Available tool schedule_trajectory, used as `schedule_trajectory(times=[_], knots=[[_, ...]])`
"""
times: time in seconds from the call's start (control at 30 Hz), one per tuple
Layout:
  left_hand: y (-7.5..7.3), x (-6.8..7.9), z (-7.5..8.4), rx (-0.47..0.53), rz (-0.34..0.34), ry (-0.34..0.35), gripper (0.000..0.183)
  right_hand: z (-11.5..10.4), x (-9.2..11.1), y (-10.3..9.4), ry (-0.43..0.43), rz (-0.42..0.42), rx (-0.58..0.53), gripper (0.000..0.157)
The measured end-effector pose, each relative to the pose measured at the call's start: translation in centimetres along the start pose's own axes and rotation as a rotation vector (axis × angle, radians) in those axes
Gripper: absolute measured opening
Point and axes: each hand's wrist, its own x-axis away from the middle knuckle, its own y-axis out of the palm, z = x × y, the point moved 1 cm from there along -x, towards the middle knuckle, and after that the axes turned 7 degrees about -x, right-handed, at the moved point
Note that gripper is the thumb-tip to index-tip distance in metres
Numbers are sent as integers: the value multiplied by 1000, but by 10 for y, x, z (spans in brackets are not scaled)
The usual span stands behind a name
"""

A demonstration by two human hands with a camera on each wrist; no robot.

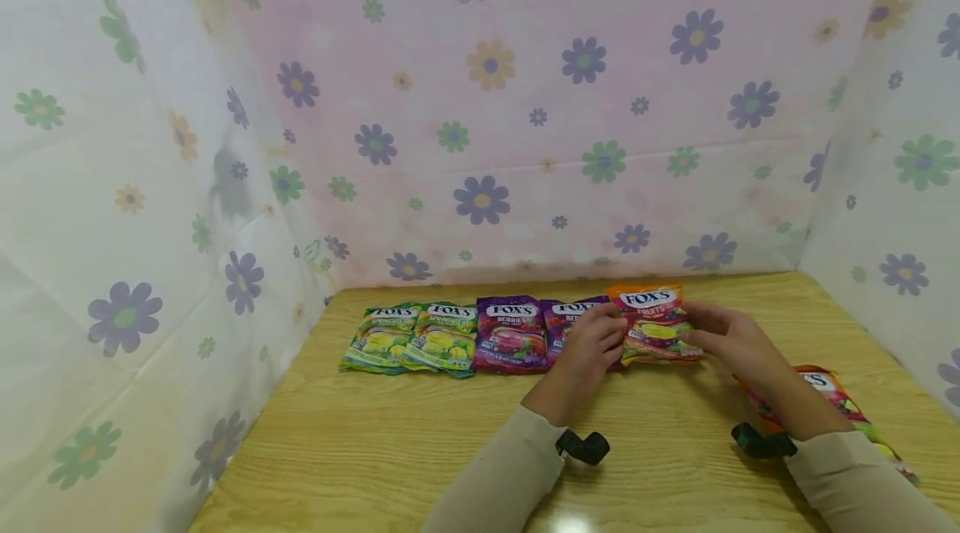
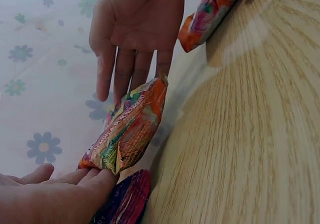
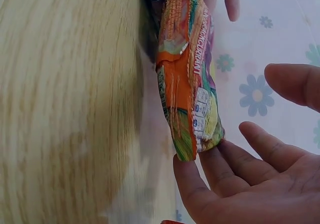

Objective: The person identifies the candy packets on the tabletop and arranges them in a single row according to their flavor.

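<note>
An orange bag of Fox's Fruits candy (image 1: 652, 329) lies at the right end of a row of candy bags, between both hands. My left hand (image 1: 592, 349) touches its left edge with fingers extended and also covers part of a purple Berries bag (image 1: 558, 320). At the opposite edge, my right hand (image 1: 731, 341) has its fingertips against the orange bag. The right wrist view shows that hand's fingers (image 3: 225, 171) straight at the bag's end, thumb held apart. In the left wrist view the left fingers (image 2: 95, 179) meet the near end of the bag.
Leftward in the row come another purple Berries bag (image 1: 512, 341) and two overlapping green Spring Tea bags (image 1: 446, 341). Another orange bag (image 1: 832, 391) and a green-yellow bag (image 1: 888, 450) lie at the right, partly behind the right forearm. Flowered cloth (image 1: 487, 141) encloses the wooden table (image 1: 360, 450).
</note>
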Motion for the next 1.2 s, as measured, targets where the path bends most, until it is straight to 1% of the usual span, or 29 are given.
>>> schedule_trajectory(times=[0.17, 0.33, 0.53, 0.67, 0.83, 1.0, 1.2], knots=[[-3, -2, -2, 20, 16, -18, 63, 2, 0, 0, 3, -4, -14, 65], [-4, -2, -3, 29, 6, -25, 64, 4, 0, 1, 15, -7, -23, 67], [-8, 2, -2, 29, 43, -45, 58, 6, 0, 4, 34, -45, -38, 67], [-9, 1, 0, 28, 38, -47, 56, 7, 1, 4, 43, -60, -28, 68], [-9, 1, 4, 22, 36, -42, 55, 5, 1, 5, 56, -62, -20, 68], [-7, 3, 7, 21, 25, -20, 55, 2, 0, 7, 75, -64, -23, 69], [-2, 3, 9, 22, 22, 7, 54, 2, 0, 4, 53, -65, -8, 67]])
